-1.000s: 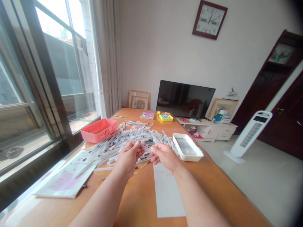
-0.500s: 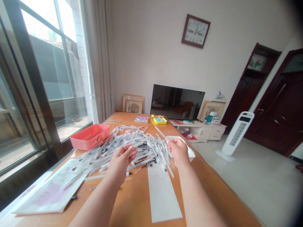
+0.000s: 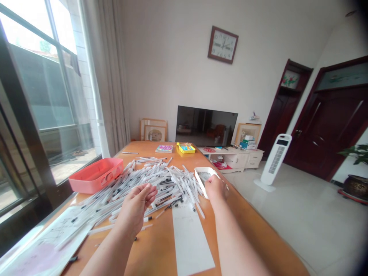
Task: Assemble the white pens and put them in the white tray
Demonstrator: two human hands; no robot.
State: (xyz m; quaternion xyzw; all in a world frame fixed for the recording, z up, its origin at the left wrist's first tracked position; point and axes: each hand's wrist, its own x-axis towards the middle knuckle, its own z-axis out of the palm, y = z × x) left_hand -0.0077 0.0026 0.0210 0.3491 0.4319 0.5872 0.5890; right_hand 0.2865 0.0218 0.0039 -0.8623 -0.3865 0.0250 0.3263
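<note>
A big heap of white pens (image 3: 161,178) lies across the middle of the orange wooden table (image 3: 156,249). My left hand (image 3: 137,205) hovers palm up at the near edge of the heap, its fingers loosely curled and nothing visible in it. My right hand (image 3: 216,188) is closed in a fist over the near end of a small white tray (image 3: 200,173) at the right of the heap. What the fist holds is hidden.
A pink plastic tray (image 3: 94,179) stands left of the pens. A white paper strip (image 3: 189,239) lies between my forearms and a printed sheet (image 3: 47,243) at the near left. Books (image 3: 164,148) and a yellow box (image 3: 186,148) sit at the far end. A tower fan (image 3: 274,161) stands on the floor.
My hands have parted. The right hand carried a pen to the right and now sits over the white tray; the left stays by the heap. The view has swung right.
</note>
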